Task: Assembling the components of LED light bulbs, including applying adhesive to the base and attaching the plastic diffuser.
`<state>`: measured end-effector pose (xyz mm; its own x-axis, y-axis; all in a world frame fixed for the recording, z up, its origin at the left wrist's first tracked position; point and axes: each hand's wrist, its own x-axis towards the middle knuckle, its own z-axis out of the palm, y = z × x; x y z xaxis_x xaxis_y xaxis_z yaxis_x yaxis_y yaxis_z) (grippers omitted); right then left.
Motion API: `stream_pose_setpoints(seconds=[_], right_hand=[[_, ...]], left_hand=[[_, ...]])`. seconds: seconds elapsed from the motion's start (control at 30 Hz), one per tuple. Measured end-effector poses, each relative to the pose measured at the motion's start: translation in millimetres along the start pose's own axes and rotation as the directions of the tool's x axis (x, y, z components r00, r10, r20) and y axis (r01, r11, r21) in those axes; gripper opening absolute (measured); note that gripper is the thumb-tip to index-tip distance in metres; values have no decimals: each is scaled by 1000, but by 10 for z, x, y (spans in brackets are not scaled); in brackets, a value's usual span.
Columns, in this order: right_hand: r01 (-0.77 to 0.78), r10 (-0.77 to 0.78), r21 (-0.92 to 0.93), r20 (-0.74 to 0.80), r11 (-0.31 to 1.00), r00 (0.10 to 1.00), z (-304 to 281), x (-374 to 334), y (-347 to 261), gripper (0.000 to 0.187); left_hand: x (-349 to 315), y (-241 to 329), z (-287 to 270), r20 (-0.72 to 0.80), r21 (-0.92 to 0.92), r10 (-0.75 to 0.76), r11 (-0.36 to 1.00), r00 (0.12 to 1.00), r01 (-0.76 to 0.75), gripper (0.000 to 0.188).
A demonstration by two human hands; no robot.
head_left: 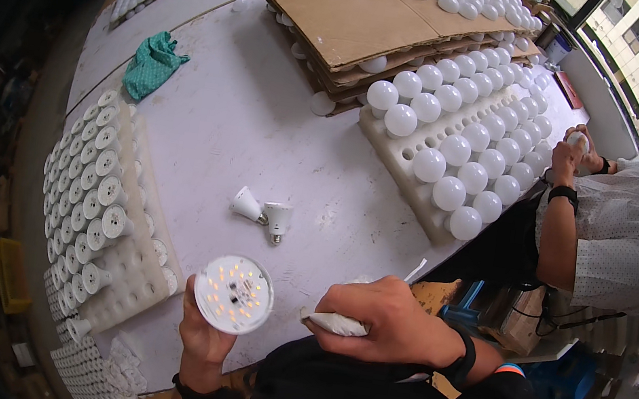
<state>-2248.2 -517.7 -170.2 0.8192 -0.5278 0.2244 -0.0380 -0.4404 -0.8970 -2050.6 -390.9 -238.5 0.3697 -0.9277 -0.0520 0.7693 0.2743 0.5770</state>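
My left hand (205,330) grips an LED bulb base (233,294), its round board of small yellow LEDs turned up and no dome over it. To its right, my right hand (392,320) is closed around a whitish, soft-looking tube (341,325) whose narrow tip points left at the bulb base. A small gap separates the tip from the base. What the tube is exactly, I cannot tell. Two white bulb bases with metal screw ends, one left (249,204) and one right (277,221), lie on the table just beyond my left hand.
On the left, a foam tray (129,287) holds rows of bulb bases. A foam tray (402,166) of white domed bulbs stands right, by stacked cardboard sheets (336,26) bearing domes. A green cloth (154,66) lies far left. Another person (611,216) works at the right edge.
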Motion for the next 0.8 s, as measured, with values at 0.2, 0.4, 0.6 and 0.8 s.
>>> stream_pose_setpoints(seconds=[0.2,0.4,0.6,0.8], right_hand=[[-151,150,-4,-97,989,984,-353,-114,147,15],[-162,158,-8,-158,987,975,-629,-202,221,22],[-124,114,-88,-107,988,988,-573,-159,284,16],[-17,12,-95,-52,995,999,-149,124,153,29]], left_hand=[[498,-727,-357,-211,-199,-560,827,801,526,34],[772,-1577,-970,-292,33,-623,752,726,658,32],[753,-1381,-785,-371,324,-435,768,821,553,42],[48,-380,-911,-506,305,-175,880,844,365,28]])
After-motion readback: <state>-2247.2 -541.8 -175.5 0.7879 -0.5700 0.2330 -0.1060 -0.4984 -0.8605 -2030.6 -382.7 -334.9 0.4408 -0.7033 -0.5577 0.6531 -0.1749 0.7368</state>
